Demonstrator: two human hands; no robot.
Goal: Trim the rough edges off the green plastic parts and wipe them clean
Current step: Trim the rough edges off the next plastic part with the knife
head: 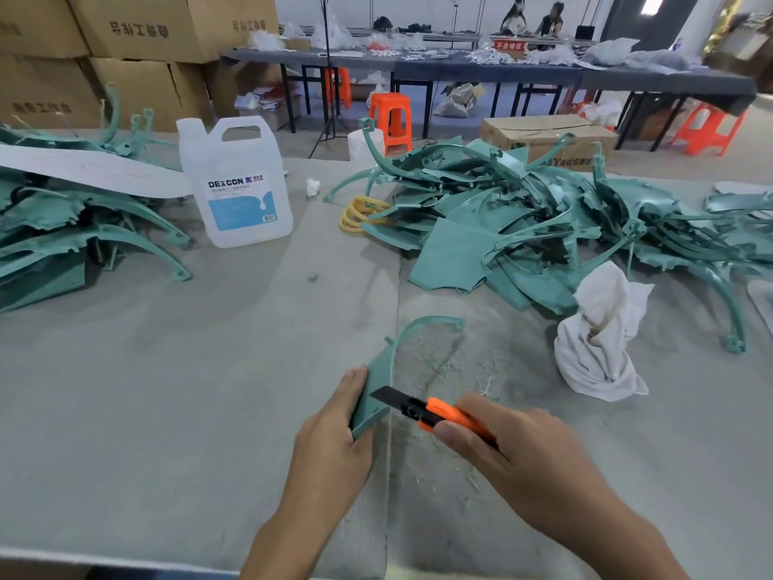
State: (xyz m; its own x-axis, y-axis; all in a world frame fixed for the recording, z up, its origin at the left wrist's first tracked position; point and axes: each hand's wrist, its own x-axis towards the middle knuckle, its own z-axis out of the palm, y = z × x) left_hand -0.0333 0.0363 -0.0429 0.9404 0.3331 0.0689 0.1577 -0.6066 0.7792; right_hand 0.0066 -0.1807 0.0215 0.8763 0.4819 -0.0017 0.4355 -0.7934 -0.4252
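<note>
Left hand (334, 429): grips near end of green part (382, 380), near centre of table (167, 412); part's long axis runs far-right. Right hand (508, 447): clasps orange knife (435, 414), blade on part's right edge. Untrimmed pile (543, 228): far right.

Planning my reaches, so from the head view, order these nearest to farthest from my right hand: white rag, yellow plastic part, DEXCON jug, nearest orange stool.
From the right hand:
1. White rag, ahead to its right.
2. Yellow plastic part, farther ahead and left.
3. DEXCON jug, farther left again.
4. Orange stool, far back, left of centre.
</note>
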